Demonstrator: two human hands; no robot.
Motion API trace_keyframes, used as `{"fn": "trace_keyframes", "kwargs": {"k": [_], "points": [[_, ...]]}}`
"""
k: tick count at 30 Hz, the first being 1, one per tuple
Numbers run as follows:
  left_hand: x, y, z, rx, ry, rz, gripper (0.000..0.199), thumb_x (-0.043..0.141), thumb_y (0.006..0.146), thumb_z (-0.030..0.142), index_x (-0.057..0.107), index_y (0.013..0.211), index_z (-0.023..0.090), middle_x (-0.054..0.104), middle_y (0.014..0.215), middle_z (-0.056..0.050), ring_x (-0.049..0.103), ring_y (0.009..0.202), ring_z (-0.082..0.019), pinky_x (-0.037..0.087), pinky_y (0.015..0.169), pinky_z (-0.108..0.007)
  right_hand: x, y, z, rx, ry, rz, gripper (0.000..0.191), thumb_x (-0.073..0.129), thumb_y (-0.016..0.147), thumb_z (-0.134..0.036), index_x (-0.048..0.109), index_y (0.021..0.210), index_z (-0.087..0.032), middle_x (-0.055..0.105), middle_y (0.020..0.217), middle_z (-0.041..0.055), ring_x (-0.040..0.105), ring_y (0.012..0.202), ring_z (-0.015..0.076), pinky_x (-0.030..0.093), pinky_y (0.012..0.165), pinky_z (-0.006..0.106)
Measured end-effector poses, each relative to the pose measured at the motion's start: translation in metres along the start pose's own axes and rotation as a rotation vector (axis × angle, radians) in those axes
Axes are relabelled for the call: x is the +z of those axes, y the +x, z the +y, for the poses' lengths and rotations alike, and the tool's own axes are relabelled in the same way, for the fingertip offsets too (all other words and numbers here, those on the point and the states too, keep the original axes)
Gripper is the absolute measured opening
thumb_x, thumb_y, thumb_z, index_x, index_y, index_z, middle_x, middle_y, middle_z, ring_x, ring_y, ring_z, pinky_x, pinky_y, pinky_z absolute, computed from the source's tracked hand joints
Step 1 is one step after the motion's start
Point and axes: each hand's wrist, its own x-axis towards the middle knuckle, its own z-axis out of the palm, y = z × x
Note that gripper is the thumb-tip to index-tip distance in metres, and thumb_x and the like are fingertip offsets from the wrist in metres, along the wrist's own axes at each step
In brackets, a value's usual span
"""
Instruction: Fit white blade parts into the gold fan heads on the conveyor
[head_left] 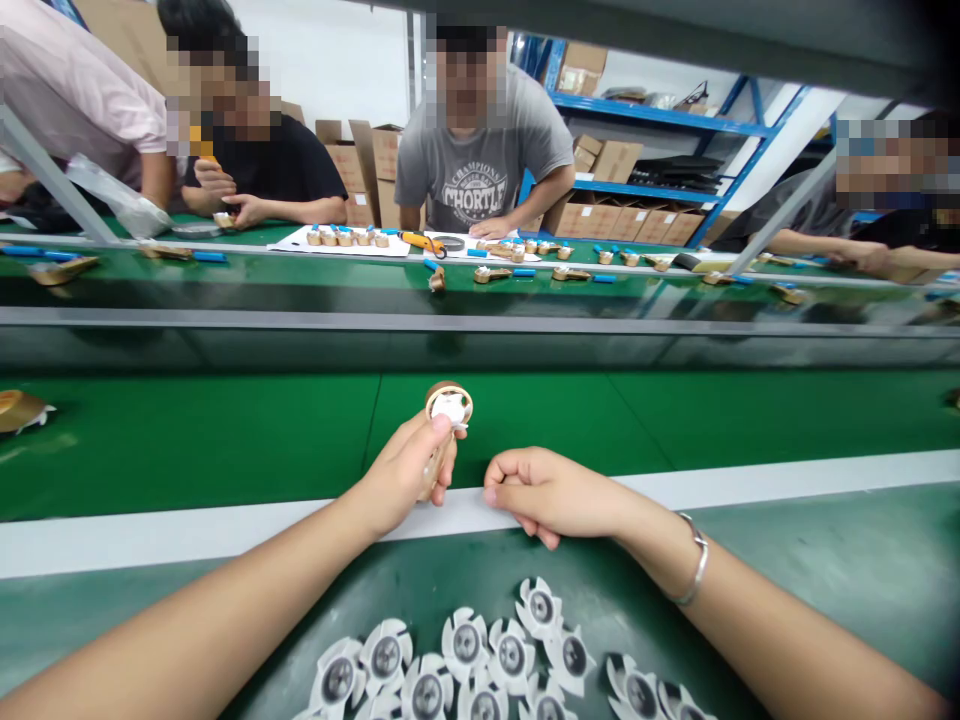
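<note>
My left hand [405, 472] grips a round gold-brown part with a white centre [448, 405], holding it upright by a stem that my fingers mostly hide. My right hand [544, 490] rests on the white belt edge [660, 490], its fingers curled with nothing in them and a silver bangle [696, 560] on the wrist. Below both hands lies a pile of white finned pieces with grey metal centres [465, 642] on the dark green bench [465, 570]. The pile runs past the bottom of the picture.
A green conveyor belt [510, 420] runs crosswise ahead, with a gold part [19, 411] at its left end. Beyond a metal rail [480, 320], co-workers [480, 135] sit at a second belt [570, 272] holding gold parts, blue pieces and yellow-handled pliers [424, 243]. Cardboard boxes fill blue shelves behind.
</note>
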Motion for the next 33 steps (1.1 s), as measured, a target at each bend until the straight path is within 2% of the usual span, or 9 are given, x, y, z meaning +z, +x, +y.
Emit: {"fn": "trace_keyframes", "kwargs": {"k": [13, 17, 22, 25, 29, 33], "points": [[-0.004, 0.001, -0.008, 0.022, -0.073, -0.039, 0.064, 0.027, 0.085, 0.076, 0.054, 0.094, 0.019, 0.053, 0.054, 0.004, 0.046, 0.037, -0.010, 0.035, 0.041, -0.021, -0.002, 0.001, 0.002, -0.008, 0.033, -0.008, 0.015, 0.055, 0.093, -0.033, 0.057, 0.089, -0.018, 0.056, 0.056, -0.0055, 0.050, 0.037, 0.0064, 0.036, 0.035, 0.011], [-0.003, 0.001, -0.005, -0.021, -0.070, -0.007, 0.056, 0.032, 0.087, 0.069, 0.054, 0.092, 0.017, 0.053, 0.053, 0.003, 0.046, 0.036, -0.010, 0.035, 0.040, -0.021, -0.002, 0.001, 0.001, -0.003, 0.037, -0.008, 0.015, 0.056, 0.092, -0.033, 0.056, 0.089, -0.018, 0.056, 0.056, -0.0057, 0.050, 0.036, 0.0062, 0.036, 0.035, 0.011], [-0.003, 0.000, 0.001, 0.031, -0.144, -0.044, 0.032, 0.052, 0.079, 0.044, 0.050, 0.098, 0.018, 0.050, 0.053, 0.006, 0.042, 0.037, -0.009, 0.033, 0.040, -0.020, -0.001, 0.000, -0.002, -0.004, 0.051, -0.014, 0.014, 0.055, 0.092, -0.031, 0.056, 0.088, -0.017, 0.055, 0.055, -0.0059, 0.049, 0.035, 0.0062, 0.035, 0.035, 0.011], [-0.002, 0.000, 0.002, 0.061, -0.151, -0.040, 0.035, 0.049, 0.082, 0.049, 0.049, 0.099, 0.019, 0.049, 0.054, 0.007, 0.042, 0.037, -0.009, 0.033, 0.041, -0.021, -0.001, 0.001, -0.002, -0.004, 0.053, -0.017, 0.015, 0.055, 0.092, -0.031, 0.056, 0.089, -0.017, 0.055, 0.055, -0.0057, 0.050, 0.036, 0.0064, 0.035, 0.035, 0.011], [0.000, 0.001, 0.002, 0.031, -0.149, 0.004, 0.045, 0.033, 0.088, 0.059, 0.050, 0.096, 0.018, 0.048, 0.051, 0.005, 0.041, 0.036, -0.010, 0.034, 0.041, -0.022, -0.002, 0.001, 0.000, -0.010, 0.053, -0.017, 0.016, 0.055, 0.092, -0.033, 0.056, 0.090, -0.017, 0.055, 0.056, -0.0055, 0.050, 0.036, 0.0066, 0.036, 0.035, 0.011], [0.001, 0.000, 0.005, 0.021, -0.174, 0.005, 0.032, 0.048, 0.079, 0.046, 0.049, 0.096, 0.018, 0.049, 0.051, 0.006, 0.043, 0.036, -0.010, 0.035, 0.042, -0.022, -0.002, 0.001, 0.001, -0.012, 0.049, -0.015, 0.016, 0.056, 0.092, -0.034, 0.056, 0.090, -0.018, 0.056, 0.056, -0.0056, 0.050, 0.036, 0.0066, 0.035, 0.035, 0.011]]}}
